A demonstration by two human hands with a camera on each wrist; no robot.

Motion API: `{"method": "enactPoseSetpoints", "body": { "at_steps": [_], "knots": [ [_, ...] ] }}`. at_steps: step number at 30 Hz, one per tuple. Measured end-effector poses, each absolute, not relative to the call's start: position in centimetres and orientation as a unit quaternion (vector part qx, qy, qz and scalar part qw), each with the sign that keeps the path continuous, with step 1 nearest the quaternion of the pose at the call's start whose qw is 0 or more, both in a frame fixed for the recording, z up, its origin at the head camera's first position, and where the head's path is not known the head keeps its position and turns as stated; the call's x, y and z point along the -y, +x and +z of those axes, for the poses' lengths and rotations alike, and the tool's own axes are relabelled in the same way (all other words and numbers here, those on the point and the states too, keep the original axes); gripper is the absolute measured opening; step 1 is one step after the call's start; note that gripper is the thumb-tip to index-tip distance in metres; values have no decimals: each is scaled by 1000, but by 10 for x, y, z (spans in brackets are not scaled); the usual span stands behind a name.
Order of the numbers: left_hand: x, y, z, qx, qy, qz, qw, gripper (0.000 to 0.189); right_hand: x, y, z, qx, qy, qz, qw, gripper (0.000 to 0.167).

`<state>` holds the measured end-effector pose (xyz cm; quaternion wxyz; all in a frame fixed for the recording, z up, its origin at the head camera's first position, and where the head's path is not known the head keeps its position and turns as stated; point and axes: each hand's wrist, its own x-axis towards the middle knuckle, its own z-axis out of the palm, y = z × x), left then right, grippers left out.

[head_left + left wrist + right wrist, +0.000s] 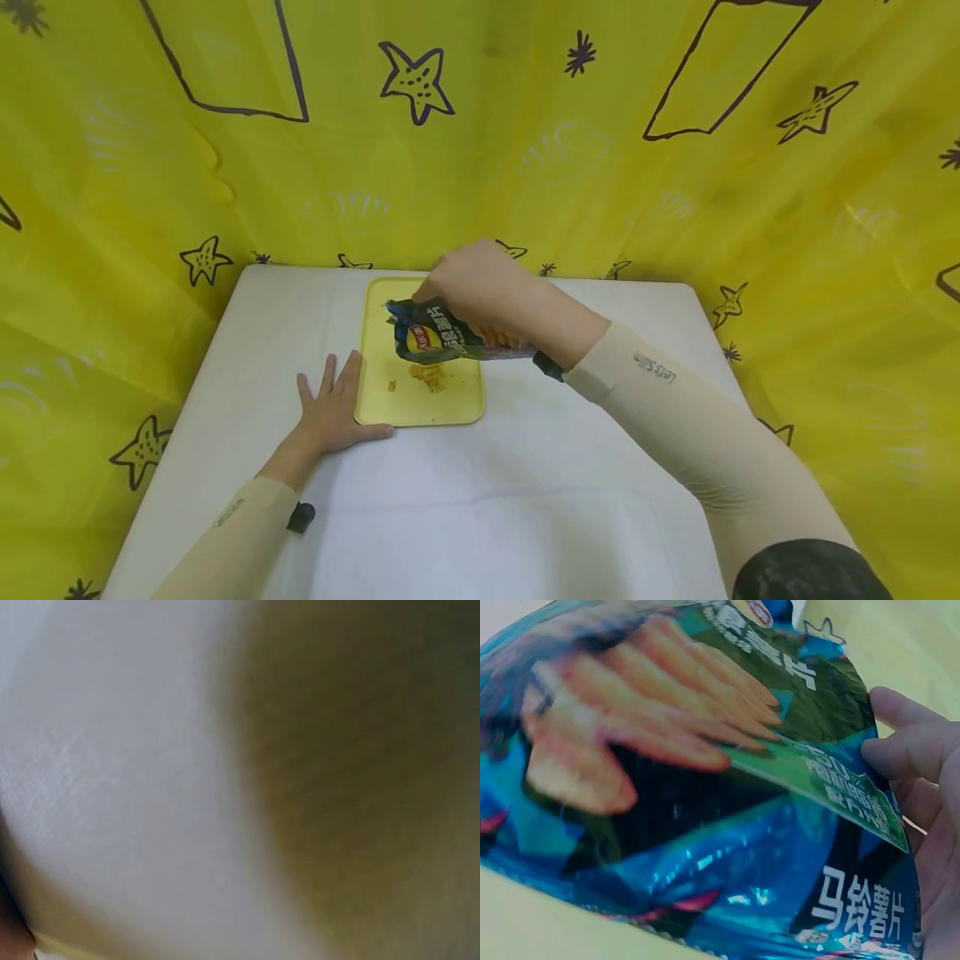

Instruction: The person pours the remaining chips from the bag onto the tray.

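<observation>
My right hand (480,283) grips a dark blue bag of potato chips (431,333), which lies tilted on its side above a yellow tray (382,400). The right wrist view shows the bag's printed front close up, with the fingers (911,746) along its right edge. Under the bag, a small heap of broken potato chips (429,377) lies on the tray, with a loose crumb to its left. My left hand (333,417) is spread flat at the tray's lower left corner, thumb along the near edge. Only blurred pale and brownish areas fill most of the left wrist view.
A white cloth (480,500) covers the table under the tray. Behind and at both sides hangs a yellow curtain (480,183) with drawn stars, close to the table's far edge. Dark wrist devices (302,517) sit under both pale sleeves.
</observation>
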<state>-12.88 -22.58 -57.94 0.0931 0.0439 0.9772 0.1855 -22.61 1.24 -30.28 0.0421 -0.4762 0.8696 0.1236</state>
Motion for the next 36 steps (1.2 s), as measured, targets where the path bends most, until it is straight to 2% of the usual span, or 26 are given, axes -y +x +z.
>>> {"method": "enactPoseSetpoints", "body": {
  "at_steps": [19, 36],
  "knots": [
    [227, -133, -581, -977, 54, 184, 90, 143, -14, -225, -301, -870, -476, 121, 29, 37],
    [225, -129, -581, -978, 48, 183, 84, 142, -9, -225, -313, -859, -492, 143, -6, 36]
  ]
}}
